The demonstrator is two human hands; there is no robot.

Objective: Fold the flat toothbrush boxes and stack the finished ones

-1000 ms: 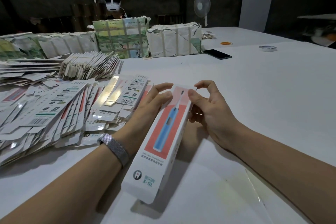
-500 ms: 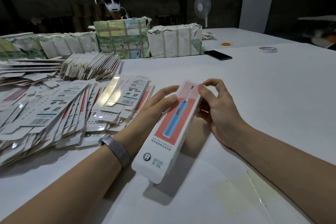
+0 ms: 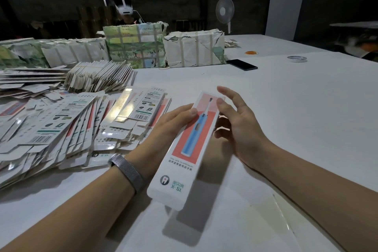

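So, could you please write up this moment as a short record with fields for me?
work surface: white table
item in hand: folded toothbrush box, printed face up, raised off the table
left hand: holds the box along its left side, thumb on the printed face
right hand: fingers spread, thumb tip at the box's upper right edge
flat stock: pile of flat toothbrush boxes left of the hands
background: wrapped bundles, black phone, tape roll

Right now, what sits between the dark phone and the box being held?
Only bare white table, as the head view shows, between the phone and the toothbrush box.
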